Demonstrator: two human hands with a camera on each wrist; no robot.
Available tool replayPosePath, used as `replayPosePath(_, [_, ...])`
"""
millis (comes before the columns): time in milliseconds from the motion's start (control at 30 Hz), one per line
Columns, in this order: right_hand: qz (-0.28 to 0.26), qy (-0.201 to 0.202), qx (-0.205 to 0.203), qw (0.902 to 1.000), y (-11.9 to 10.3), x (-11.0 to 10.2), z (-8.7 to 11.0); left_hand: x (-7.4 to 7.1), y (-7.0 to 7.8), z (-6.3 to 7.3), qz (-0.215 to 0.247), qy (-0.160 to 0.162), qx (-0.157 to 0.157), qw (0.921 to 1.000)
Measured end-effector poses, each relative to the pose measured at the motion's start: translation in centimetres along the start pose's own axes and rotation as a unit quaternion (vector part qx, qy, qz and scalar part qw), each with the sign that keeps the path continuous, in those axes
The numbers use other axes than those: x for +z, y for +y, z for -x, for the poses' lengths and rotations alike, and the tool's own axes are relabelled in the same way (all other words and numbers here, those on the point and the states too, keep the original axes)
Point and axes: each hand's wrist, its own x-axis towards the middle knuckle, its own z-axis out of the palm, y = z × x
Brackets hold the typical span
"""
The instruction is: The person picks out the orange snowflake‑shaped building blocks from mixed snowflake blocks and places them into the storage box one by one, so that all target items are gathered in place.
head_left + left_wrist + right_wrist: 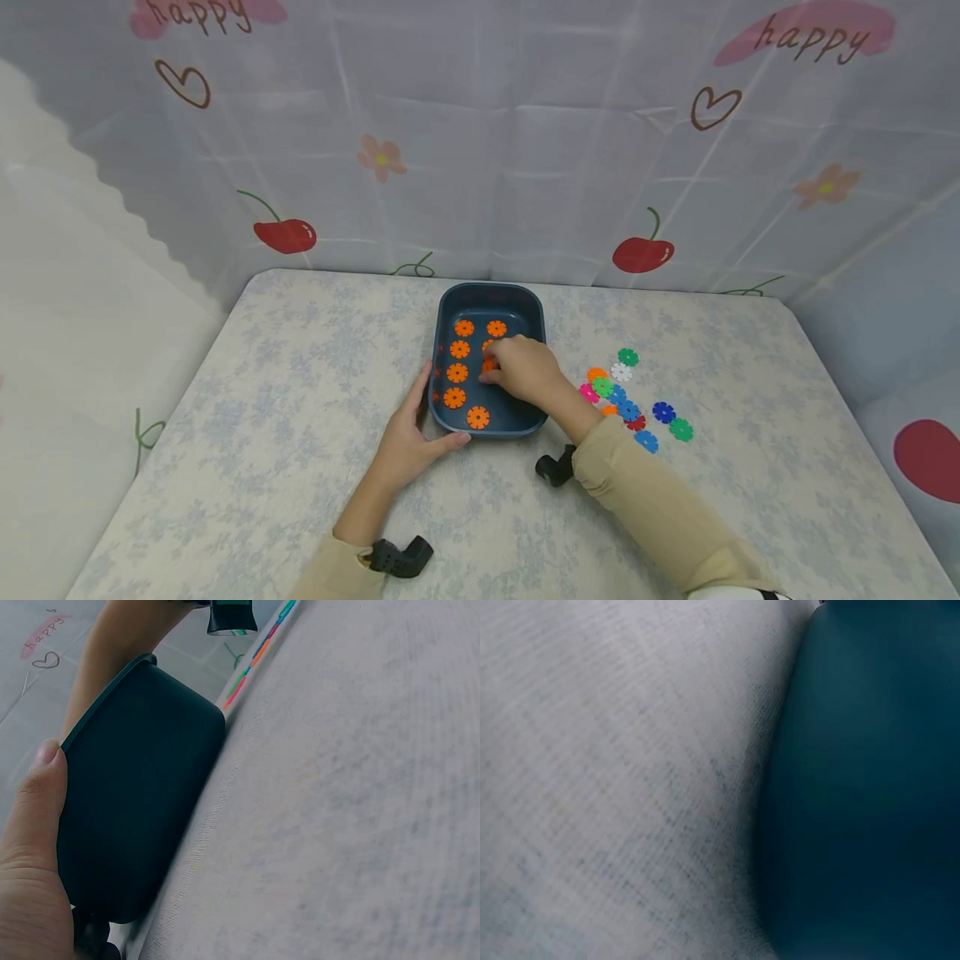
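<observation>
A dark blue rectangular box (491, 432) stands on the table with several orange notched snowflake discs (457, 372) lying on its floor, most of them in two columns. My left hand (405, 446) holds the box's near left corner, the thumb at the near rim and the fingers along the left side. In the left wrist view the thumb (34, 810) lies against the box wall (142, 795). My right hand (525, 368) reaches in over the right rim and pinches an orange disc (489, 365) low inside, partly hidden by the fingers. Only the box's outside (862, 787) shows in the right wrist view.
A loose group of mixed discs lies right of the box, among them a green disc (627, 357), a white disc (621, 372) and a dark blue disc (663, 412). A patterned cloth covers the table (300, 375). A printed curtain (487, 167) hangs behind it.
</observation>
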Motion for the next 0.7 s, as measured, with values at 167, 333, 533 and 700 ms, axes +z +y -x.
replayPosePath(167, [0.011,0.0,0.005,0.9999,-0.09,0.01,-0.08,0.01,0.0,0.05,0.001,-0.001,0.004,1.0])
replayPosePath(333, [0.017,-0.001,0.013,0.9998,-0.2,-0.04,-0.11,0.02,-0.1,0.05,0.002,-0.002,0.007,1.0])
replayPosePath(533, [0.027,0.001,0.015,0.9995,-0.21,0.08,-0.17,0.01,-0.22,0.02,0.002,-0.002,0.004,1.0])
replayPosePath(700, [0.036,-0.002,0.017,0.9992,-0.2,0.18,-0.23,0.01,-0.28,0.02,0.001,-0.002,0.004,1.0])
